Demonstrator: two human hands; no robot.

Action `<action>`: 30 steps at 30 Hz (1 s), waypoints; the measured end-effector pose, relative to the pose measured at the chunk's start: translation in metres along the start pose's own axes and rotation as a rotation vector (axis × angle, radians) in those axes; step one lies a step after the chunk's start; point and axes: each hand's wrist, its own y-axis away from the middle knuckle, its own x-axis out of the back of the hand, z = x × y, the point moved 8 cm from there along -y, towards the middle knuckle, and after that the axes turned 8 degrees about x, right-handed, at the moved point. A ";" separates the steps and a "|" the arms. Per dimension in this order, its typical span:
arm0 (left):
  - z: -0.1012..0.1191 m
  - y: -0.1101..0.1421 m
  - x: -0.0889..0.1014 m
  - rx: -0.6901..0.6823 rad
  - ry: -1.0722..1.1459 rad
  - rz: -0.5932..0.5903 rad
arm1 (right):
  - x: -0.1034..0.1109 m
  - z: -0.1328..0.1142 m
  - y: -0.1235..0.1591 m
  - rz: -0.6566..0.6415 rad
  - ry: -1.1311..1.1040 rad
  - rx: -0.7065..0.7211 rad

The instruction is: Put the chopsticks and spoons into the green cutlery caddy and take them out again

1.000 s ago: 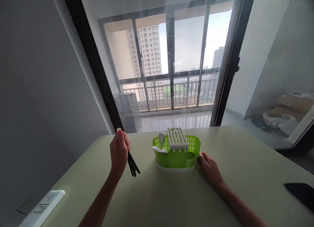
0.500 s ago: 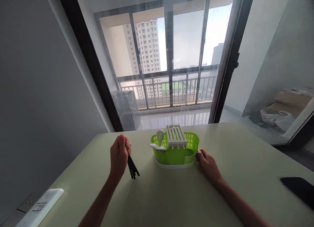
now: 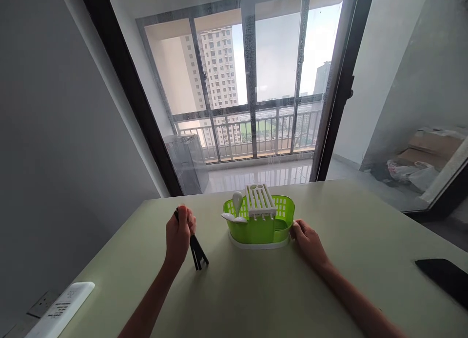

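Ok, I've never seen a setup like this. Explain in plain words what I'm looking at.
There's no machine here, just a person's bare hands, seen by a camera worn on the head, looking forward and down. The left hand grips a bundle of black sticks, lower ends downward. The right hand is at one end of a green basket on the table. White spoon-shaped pieces and a white slotted rack sit at the basket's top. A dark flat object lies farther right.
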 end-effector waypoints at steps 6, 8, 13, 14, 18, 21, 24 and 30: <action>-0.015 0.002 0.009 -0.002 0.027 0.010 | 0.000 0.000 0.000 0.000 -0.001 0.000; -0.025 0.006 0.009 0.016 -0.010 -0.004 | -0.001 0.000 0.000 -0.003 0.000 -0.001; -0.058 0.020 0.011 0.117 -0.076 0.013 | -0.001 -0.001 0.000 -0.010 0.004 -0.002; -0.062 0.021 0.014 0.129 -0.075 0.038 | -0.001 -0.001 0.000 -0.011 0.005 -0.002; -0.061 0.016 0.032 0.153 -0.132 0.096 | 0.000 0.000 0.000 -0.013 0.009 -0.001; -0.064 0.008 0.048 0.241 -0.182 0.080 | 0.000 0.000 0.001 -0.014 0.010 0.000; -0.082 0.005 0.068 0.362 -0.209 0.074 | 0.000 -0.001 0.001 -0.016 0.010 -0.001; -0.119 0.008 0.109 0.393 -0.567 0.134 | -0.001 -0.002 0.001 -0.024 0.012 0.002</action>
